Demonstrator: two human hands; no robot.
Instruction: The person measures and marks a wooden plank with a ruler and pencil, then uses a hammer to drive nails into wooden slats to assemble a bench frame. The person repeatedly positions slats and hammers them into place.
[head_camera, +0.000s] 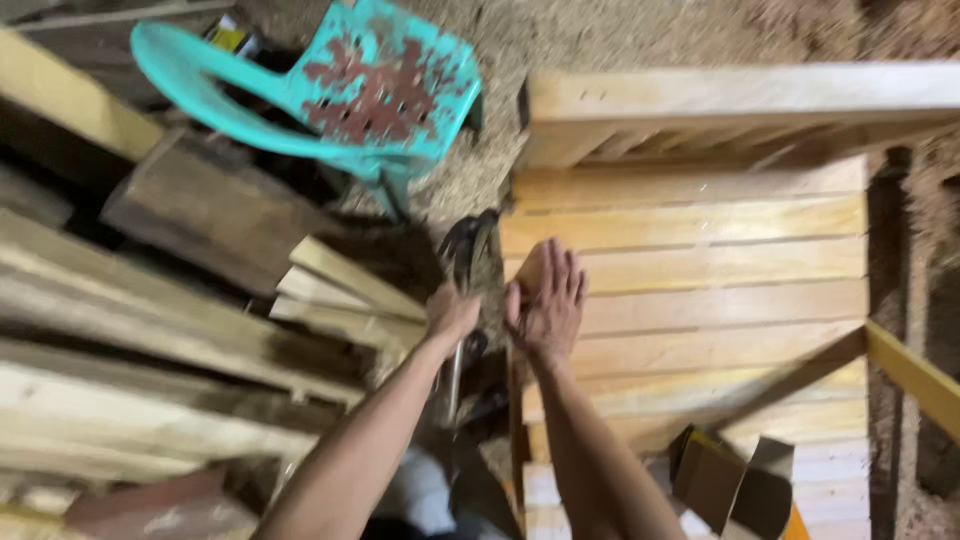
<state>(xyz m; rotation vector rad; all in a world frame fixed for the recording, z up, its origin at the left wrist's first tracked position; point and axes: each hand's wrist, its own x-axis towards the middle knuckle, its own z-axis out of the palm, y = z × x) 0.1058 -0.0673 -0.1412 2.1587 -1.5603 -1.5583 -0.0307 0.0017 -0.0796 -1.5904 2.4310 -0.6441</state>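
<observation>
1. The left hand (452, 312), at the centre of the frame, has its fingers clamped on a dark metal hammer (462, 290); its long axis runs up and down the frame, head upward.
2. The right hand (546, 300) lies just beside it, fingers spread, flat on the slatted pale wooden pallet (720, 270).

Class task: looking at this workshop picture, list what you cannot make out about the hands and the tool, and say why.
Head view:
- Hammer: blurred; left hand covers its handle.
- Right hand: palm faces the slatted panel, contact unclear.
- Cardboard box: cut off by the bottom edge.
</observation>
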